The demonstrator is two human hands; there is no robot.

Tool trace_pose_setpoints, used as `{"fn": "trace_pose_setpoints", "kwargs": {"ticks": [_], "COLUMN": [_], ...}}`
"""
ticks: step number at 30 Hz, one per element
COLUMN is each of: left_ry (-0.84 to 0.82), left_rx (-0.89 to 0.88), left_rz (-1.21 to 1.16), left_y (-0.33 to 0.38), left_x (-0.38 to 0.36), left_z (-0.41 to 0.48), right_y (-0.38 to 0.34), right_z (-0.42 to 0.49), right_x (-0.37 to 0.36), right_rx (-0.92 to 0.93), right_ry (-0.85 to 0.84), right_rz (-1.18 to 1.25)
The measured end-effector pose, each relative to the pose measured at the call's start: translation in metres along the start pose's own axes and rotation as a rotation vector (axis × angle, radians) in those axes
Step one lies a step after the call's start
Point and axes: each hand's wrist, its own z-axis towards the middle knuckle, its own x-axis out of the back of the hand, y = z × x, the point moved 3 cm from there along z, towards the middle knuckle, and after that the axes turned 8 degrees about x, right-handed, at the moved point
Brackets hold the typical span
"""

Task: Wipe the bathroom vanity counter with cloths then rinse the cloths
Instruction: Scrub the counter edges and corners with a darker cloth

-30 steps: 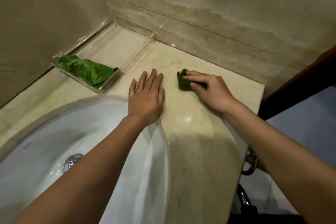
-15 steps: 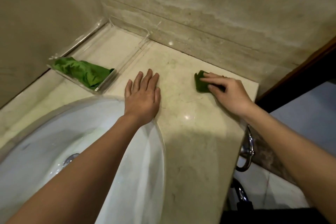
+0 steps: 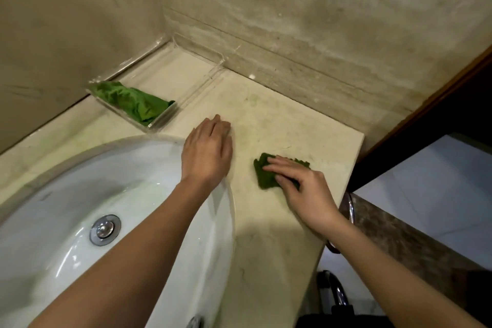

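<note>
The dark green cloth [image 3: 266, 176] lies flat on the vanity counter [image 3: 287, 120], right of the basin and near the counter's outer edge. The right hand [image 3: 303, 192] presses on it with fingers extended and lightly spread, not curled round it. Downward pressure alone pins the cloth. The left hand [image 3: 206, 153] rests palm down on the counter at the rim of the white basin [image 3: 66, 194], fingers straight and together, holding nothing. A second, brighter green cloth [image 3: 130, 101] lies bunched in the clear tray [image 3: 198, 54] in the back corner, well apart from both hands.

Step in hand, as judged: wiping the right counter section.

Probable faults:
- Cloth slips or folds under the fingers if pressure drops, since nothing grips it
- A stroke carried too far right pushes the cloth off the edge
- The strip beside the tray is missed
</note>
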Motion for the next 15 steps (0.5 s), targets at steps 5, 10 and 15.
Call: {"fn": "trace_pose_setpoints", "kwargs": {"ticks": [5,10,15], "left_ry": [0.059,0.056,0.128], "left_rx": [0.068,0.185,0.363], "left_rz": [-0.078,-0.019,0.019], "left_y": [-0.028,-0.076,-0.14], "left_x": [0.033,0.072,0.118], "left_z": [-0.063,-0.115,-0.151], "right_y": [-0.015,-0.055,-0.104], "right_z": [-0.01,-0.008,0.003], "right_x": [0.004,-0.017,-0.067], "right_rx": [-0.078,-0.06,-0.034], "right_ry": [0.067,0.043,0.018], "right_rz": [0.144,0.232,0.347]}}
